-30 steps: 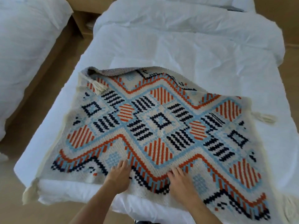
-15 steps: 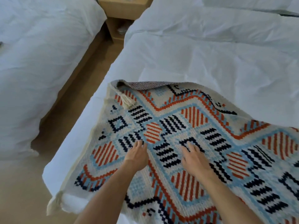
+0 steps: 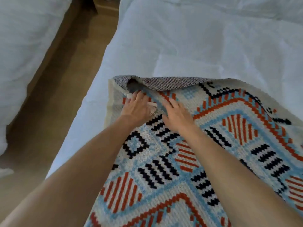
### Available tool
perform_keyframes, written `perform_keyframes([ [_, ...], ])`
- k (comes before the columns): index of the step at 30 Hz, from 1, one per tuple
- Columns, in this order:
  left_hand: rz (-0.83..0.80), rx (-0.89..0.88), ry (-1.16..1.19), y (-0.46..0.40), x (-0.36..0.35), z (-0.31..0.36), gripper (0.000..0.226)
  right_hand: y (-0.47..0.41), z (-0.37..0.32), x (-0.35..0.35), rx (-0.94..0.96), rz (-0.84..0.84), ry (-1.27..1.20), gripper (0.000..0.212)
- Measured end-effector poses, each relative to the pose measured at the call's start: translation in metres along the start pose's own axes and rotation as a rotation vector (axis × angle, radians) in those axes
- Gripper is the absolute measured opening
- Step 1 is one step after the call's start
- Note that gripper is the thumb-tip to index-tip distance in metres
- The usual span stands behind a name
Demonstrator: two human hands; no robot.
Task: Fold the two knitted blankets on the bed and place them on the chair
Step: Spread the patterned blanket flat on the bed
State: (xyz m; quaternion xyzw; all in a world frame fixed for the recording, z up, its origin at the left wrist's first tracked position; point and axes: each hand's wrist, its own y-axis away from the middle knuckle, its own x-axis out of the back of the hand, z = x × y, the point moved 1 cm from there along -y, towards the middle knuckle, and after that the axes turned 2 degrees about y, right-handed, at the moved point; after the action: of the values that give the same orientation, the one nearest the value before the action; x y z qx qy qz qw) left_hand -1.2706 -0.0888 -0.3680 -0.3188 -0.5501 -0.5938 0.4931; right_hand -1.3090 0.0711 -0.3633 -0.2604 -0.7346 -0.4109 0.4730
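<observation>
While the knitted blanket [image 3: 205, 145] lies spread on the bed [image 3: 180, 46], both hands reach its flipped-over far-left corner: left hand [image 3: 136, 108] and right hand [image 3: 176, 113] rest flat, fingers spread, nothing visibly pinched. Step: flattening before the first fold; next, probably pinch that curled corner and tassel [image 3: 152, 106] and pull it straight.

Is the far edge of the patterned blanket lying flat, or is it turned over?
Turned over: the blanket shows its grey underside along the far edge.
</observation>
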Motion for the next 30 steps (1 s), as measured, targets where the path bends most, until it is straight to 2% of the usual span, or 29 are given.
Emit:
perform_keyframes([
  [4, -0.033, 0.058, -0.07, -0.027, 0.007, -0.028, 0.065, -0.046, -0.011, 0.005, 0.003, -0.015, 0.022, 0.051],
  [8, 0.001, 0.25, -0.065, -0.054, 0.039, -0.057, 0.043, -0.081, -0.008, 0.029, -0.026, 0.012, 0.069, 0.055],
  [12, 0.114, 0.321, -0.122, -0.095, 0.082, -0.078, 0.043, -0.116, 0.002, 0.076, -0.055, 0.124, 0.05, 0.063],
  [15, 0.082, 0.306, -0.192, -0.11, 0.091, -0.077, 0.045, -0.129, 0.002, 0.089, -0.041, 0.052, 0.034, 0.062],
  [21, -0.071, 0.202, -0.427, -0.128, 0.082, -0.095, 0.035, -0.126, 0.005, 0.049, -0.042, -0.13, 0.108, 0.064],
  [24, -0.103, 0.222, -0.431, -0.137, 0.07, -0.106, 0.046, -0.127, 0.014, 0.023, -0.049, -0.214, 0.114, 0.072],
  [27, -0.105, 0.243, -0.388, -0.144, 0.061, -0.111, 0.062, -0.131, 0.018, 0.008, -0.039, -0.208, 0.11, 0.075],
  [30, -0.092, 0.298, -0.288, -0.144, 0.051, -0.109, 0.068, -0.135, 0.022, -0.004, -0.035, -0.185, 0.114, 0.075],
])
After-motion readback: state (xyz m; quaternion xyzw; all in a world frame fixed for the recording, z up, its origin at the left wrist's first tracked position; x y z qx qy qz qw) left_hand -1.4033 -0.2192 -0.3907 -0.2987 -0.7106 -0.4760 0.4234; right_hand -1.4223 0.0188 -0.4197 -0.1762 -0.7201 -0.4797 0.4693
